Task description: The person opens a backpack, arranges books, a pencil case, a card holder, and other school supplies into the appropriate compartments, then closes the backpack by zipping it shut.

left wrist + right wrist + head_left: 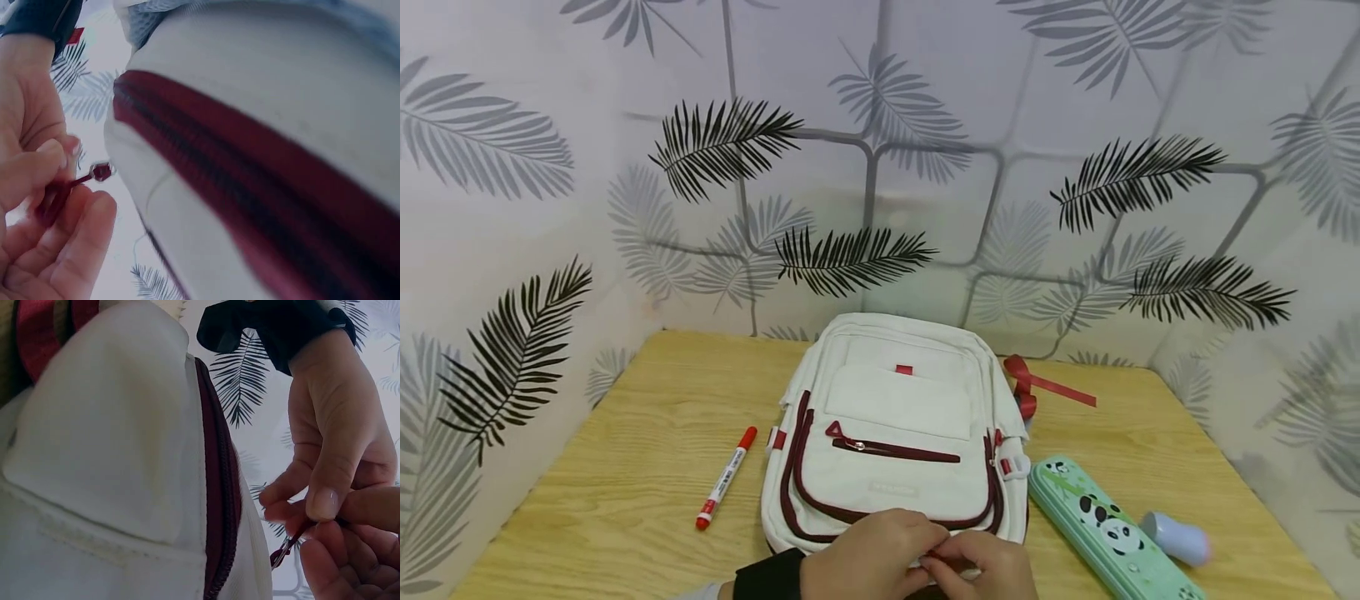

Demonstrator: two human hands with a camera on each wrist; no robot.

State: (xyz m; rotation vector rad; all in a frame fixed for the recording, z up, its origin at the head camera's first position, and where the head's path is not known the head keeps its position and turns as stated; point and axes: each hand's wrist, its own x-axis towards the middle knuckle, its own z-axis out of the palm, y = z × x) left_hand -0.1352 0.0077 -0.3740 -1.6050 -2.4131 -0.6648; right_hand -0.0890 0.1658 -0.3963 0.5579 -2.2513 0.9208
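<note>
A white backpack (898, 400) with dark red zippers lies with its front face up. At its near edge my left hand (861, 560) and right hand (988, 571) meet fingertip to fingertip. Between them they pinch a dark red zipper pull (55, 201), whose small metal end hangs beside the bag in both wrist views. A dark red zipper (219, 487) runs along the bag's side close to the fingers. The fingers partly cover the pull, and the head view hides most of it.
A red and white marker (726, 477) lies left of the bag. To the right are a green panda pencil case (1112, 525) and a pale blue cylindrical thing (1176, 539). A red ribbon (1060, 388) trails behind the bag on the wooden table (647, 433).
</note>
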